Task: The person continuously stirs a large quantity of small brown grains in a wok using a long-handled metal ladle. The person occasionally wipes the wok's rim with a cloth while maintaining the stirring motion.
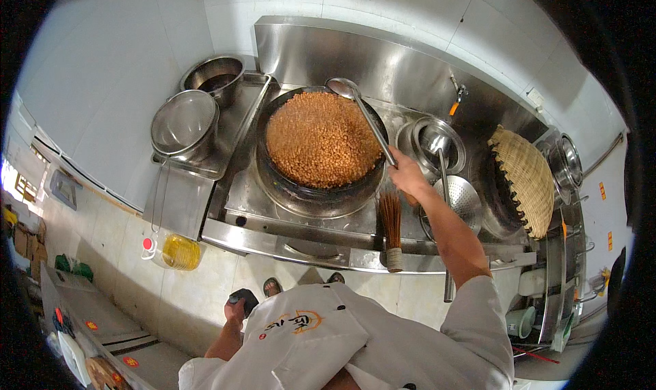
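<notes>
In front of me a large black wok [260, 139] sits on the steel range, heaped with small reddish-brown kernels that look like peanuts [320, 139]. My right hand [407, 174] grips the handle of a steel ladle [370, 118]. The ladle's bowl lies at the wok's far rim, over the edge of the heap. Low beside my body, my left hand [236, 309] is closed around a dark object [247, 300] whose kind I cannot make out. A bamboo wok brush [391, 218] lies below my right forearm, bristles towards the range.
Left of the wok stand a pot topped by a mesh strainer [184, 121] and a steel basin [215, 74]. At right are a second ladle [442, 159], a perforated skimmer [464, 200], and a woven bamboo basket [528, 180]. An oil jug [179, 251] stands on the floor.
</notes>
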The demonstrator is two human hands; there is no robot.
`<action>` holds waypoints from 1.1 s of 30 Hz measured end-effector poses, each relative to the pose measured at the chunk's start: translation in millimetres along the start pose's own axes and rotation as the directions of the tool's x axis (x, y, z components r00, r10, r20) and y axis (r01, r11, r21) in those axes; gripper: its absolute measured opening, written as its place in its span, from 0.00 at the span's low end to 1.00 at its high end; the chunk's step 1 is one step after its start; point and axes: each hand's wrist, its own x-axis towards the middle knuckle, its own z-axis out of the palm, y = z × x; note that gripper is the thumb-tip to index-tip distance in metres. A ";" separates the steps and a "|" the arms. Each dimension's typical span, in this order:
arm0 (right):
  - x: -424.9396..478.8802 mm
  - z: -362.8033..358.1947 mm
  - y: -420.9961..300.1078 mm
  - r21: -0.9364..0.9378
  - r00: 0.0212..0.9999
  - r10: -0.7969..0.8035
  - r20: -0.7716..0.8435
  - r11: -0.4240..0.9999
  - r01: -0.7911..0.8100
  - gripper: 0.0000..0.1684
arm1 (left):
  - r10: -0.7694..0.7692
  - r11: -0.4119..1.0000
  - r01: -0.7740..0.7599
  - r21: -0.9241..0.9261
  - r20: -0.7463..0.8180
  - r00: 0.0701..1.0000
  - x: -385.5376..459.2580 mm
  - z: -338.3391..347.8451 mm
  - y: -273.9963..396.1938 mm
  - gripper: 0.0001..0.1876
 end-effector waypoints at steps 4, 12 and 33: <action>33.7 23.2 -20.6 -0.180 0.999 -0.010 -0.044 0.984 0.002 0.38 | 0.065 0.994 -0.061 -0.092 0.044 0.997 6.1 -23.9 -27.5 0.18; 42.4 46.3 -56.4 0.274 0.978 0.004 0.209 0.960 -0.063 0.39 | 0.107 0.973 -0.113 0.202 0.041 0.993 -60.7 -25.9 33.6 0.15; -73.9 11.7 1.3 -0.458 0.936 -0.304 0.178 0.816 0.353 0.40 | 0.111 0.961 -0.124 0.247 0.063 0.992 -60.5 12.9 77.9 0.15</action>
